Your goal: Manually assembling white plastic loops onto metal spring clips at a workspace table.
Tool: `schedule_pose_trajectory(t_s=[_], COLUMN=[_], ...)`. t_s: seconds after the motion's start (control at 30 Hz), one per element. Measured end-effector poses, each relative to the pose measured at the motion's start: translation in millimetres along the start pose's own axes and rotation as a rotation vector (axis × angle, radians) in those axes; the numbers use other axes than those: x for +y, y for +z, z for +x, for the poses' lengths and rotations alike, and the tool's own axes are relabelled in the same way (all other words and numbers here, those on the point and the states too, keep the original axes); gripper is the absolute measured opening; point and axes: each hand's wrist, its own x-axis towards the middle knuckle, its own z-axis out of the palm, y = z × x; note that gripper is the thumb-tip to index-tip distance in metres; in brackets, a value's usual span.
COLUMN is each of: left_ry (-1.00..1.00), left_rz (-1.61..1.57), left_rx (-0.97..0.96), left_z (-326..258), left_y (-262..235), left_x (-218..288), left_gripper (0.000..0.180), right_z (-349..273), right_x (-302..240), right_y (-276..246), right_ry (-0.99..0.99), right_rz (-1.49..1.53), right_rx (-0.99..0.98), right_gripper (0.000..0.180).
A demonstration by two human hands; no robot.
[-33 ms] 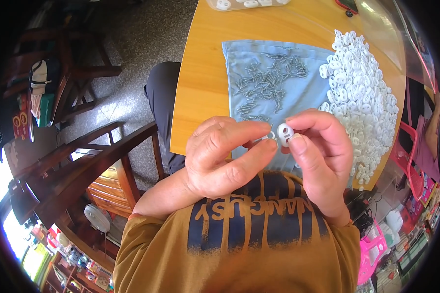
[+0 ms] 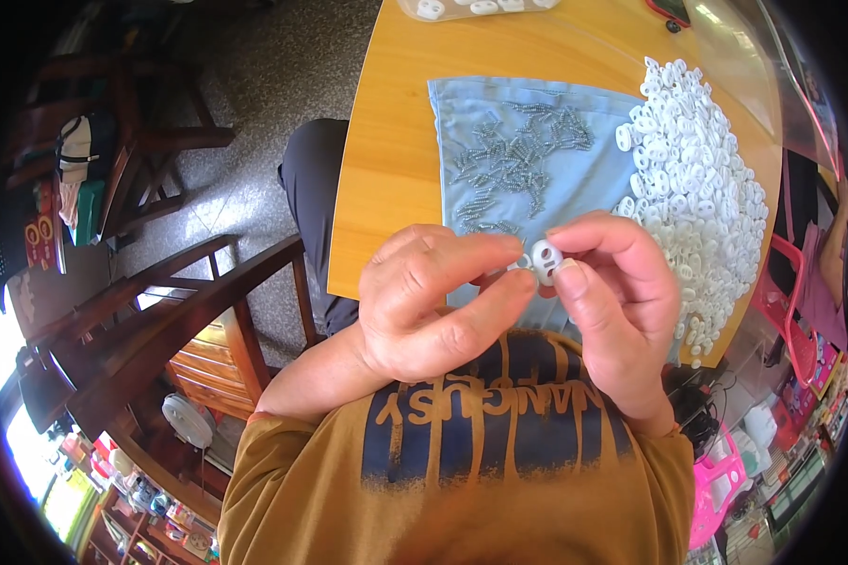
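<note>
My right hand [image 2: 622,301] pinches a white oval plastic cord-lock piece [image 2: 546,261] with two holes between thumb and forefinger. Right beside it, my left hand [image 2: 433,306] has thumb and forefinger closed on a small white plastic part [image 2: 516,262], mostly hidden by the fingertips. The two pieces meet or nearly meet; I cannot tell if one is inside the other. Beyond my hands, a light blue cloth [image 2: 594,174] bears many small metal coil springs [image 2: 513,160]. A large heap of white two-holed plastic pieces [image 2: 693,179] lies to the right.
The wooden table [image 2: 386,188] carries the cloth and heap. At its far edge stands a clear tray [image 2: 476,11] with white pieces. Dark wooden chairs [image 2: 254,320] are on my left, and pink plastic chairs [image 2: 721,485] at right. Another person's arm [image 2: 834,245] shows far right.
My right hand has brought the white cord-lock piece slightly left, closer against the part in my left hand. The left hand stays nearly still.
</note>
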Motion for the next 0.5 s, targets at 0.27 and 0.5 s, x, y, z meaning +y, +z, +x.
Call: schedule_pose_trajectory(t_s=[0.27,0.5], left_ry=[-0.074,-0.282], left_rz=[-0.017,-0.155], left_rx=[-0.015,-0.035], left_z=[-2,-2], left_y=[2,-1], left_x=[3,11], left_gripper=[0.031,0.036], right_z=[-1,1], right_x=[0,0], right_y=[-2,-2], right_ry=[0.094,0.134], right_rz=[0.094,0.107], right_rx=[0.042,0.071], right_gripper=[0.018,0.017])
